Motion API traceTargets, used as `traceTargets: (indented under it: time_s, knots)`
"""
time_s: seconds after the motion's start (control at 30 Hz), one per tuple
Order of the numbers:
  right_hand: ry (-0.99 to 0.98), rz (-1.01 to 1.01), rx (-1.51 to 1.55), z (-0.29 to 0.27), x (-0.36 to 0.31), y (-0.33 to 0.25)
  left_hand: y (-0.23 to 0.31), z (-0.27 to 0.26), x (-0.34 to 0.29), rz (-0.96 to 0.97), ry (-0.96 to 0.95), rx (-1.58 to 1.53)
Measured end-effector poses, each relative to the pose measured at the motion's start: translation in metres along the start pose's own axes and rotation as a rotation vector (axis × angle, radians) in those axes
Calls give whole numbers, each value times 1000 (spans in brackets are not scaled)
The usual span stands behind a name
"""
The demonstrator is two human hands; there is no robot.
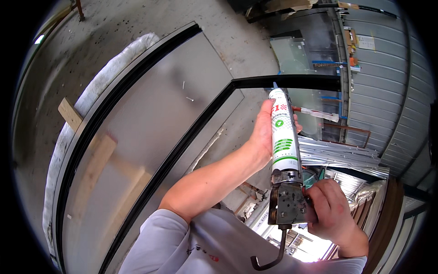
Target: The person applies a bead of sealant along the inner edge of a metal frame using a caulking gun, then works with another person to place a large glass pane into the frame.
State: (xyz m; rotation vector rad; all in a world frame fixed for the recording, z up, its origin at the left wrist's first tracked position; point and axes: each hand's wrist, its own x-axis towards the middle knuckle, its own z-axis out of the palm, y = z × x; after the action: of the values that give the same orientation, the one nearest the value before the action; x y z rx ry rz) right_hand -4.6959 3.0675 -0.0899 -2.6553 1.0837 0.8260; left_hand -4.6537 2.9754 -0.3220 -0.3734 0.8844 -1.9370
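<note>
A caulking gun (290, 203) with a dark metal body and a hooked rod at its rear points away from me. The sealant tube (284, 125) seated in it is white with green and red print. My left hand (263, 125) is closed around the tube's front part. At the rear, my right hand (332, 208) is wrapped around the gun's handle, which its fingers mostly hide. The pale nozzle (275, 85) overlaps a black frame bar (292, 81) in view; whether they touch I cannot tell.
Left of me lies a large framed glass panel (150, 105) with black edges, and a wood block (70, 114) by its far side. Beyond the gun, glass sheets (292, 57) lean near a corrugated metal wall (378, 77). Silver metal profiles (337, 151) are stacked at the right.
</note>
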Motion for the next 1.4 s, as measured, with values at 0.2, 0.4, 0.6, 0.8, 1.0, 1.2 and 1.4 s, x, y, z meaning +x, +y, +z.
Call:
traceTargets:
  time_s: [0.2, 0.4, 0.6, 0.8, 1.0, 1.2, 1.4]
  knots:
    - [65, 48, -80, -27, -34, -12, -31, 26, -3, -70, -65, 93]
    - [144, 117, -133, -49, -63, -24, -62, 54, -6, -114, -120, 131]
    - [224, 176, -189, -66, -83, -34, -87, 79, -9, -135, -149, 156]
    - [311, 184, -223, -74, -98, -40, -105, 93, -9, -159, -201, 174]
    - [353, 243, -184, -66, -125, -56, -137, 120, -7, -324, -305, 287]
    - [678, 503, 56, 44, -180, -46, -173, 124, -24, -316, -330, 498]
    - [797, 684, 382, 172, -199, -33, -219, 81, -98, -189, -296, 517]
